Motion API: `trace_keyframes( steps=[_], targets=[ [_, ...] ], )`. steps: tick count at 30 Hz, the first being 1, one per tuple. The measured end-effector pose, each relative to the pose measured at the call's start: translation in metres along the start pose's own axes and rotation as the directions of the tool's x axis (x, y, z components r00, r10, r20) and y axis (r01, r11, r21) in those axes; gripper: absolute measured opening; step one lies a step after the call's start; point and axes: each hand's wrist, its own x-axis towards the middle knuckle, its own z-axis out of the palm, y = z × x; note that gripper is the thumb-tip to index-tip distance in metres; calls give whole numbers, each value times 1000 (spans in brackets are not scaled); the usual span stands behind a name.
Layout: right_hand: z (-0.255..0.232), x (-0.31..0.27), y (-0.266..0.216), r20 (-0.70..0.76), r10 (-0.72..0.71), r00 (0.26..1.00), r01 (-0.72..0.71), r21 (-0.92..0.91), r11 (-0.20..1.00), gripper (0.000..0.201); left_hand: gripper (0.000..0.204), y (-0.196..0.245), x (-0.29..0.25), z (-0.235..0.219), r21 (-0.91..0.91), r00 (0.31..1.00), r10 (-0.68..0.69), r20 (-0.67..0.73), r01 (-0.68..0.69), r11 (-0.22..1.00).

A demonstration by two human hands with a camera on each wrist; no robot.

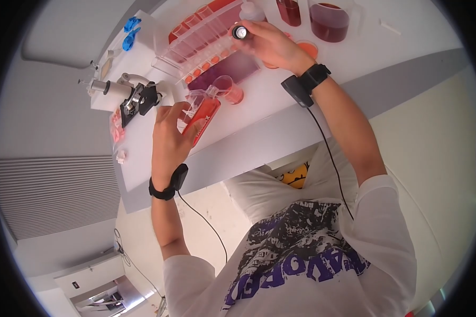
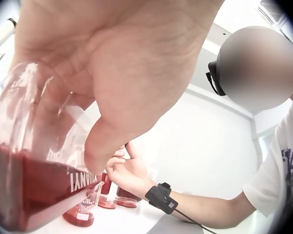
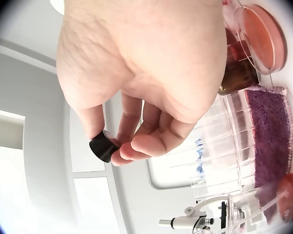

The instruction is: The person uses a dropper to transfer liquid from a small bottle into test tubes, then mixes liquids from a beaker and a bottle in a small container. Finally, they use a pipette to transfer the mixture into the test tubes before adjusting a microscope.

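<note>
My left hand grips a clear flat-sided bottle of red liquid. The bottle is tilted, its neck pointing at a small clear beaker with red liquid low in it. White lettering shows on the side of the bottle in the left wrist view, where the liquid lies slanted along the wall. Above the table at the back, my right hand pinches a black screw cap between thumb and fingertips. The cap's pale inner side faces up in the head view.
Behind the beaker lies a purple cloth, with a clear tube rack beyond it. A microscope stands at left. A large beaker of dark red liquid and an orange-red petri dish are on the right side.
</note>
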Motion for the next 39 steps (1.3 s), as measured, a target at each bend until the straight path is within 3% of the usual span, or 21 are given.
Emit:
trace_keyframes(
  steps=[6, 8, 12, 15, 17, 21, 26, 39],
  targets=[
    [3, 1, -1, 30, 24, 999, -24, 25, 999, 36, 49, 1, 3, 0, 29, 1000, -15, 22, 14, 999],
    [19, -1, -3, -72, -12, 997, 12, -8, 1000, 36, 48, 1, 4, 0, 32, 1000, -5, 15, 5, 999],
    [16, 0, -2, -106, -15, 994, 15, 1, 1000, 36, 45, 2, 5, -2, 29, 999, -26, 41, 25, 999],
    [4, 2, 2, 22, 7, 1000, -8, 33, 999, 35, 44, 3, 6, -2, 32, 998, -33, 47, 32, 999],
    [16, 1, 1, -76, 6, 997, -8, -32, 999, 35, 43, 3, 8, -2, 38, 998, -33, 51, 31, 999],
    [20, 0, 1, -111, 7, 994, -10, -23, 1000, 35, 42, 4, 8, -3, 38, 998, -20, 54, 18, 999],
    [3, 2, 5, 37, 28, 999, -28, -15, 1000, 32, 40, 4, 9, -2, 39, 999, 1, 47, -3, 999],
    [7, 0, 2, 24, 44, 999, -43, -63, 997, 34, 40, 6, 11, -3, 49, 997, 3, 72, -7, 999]
  ],
)
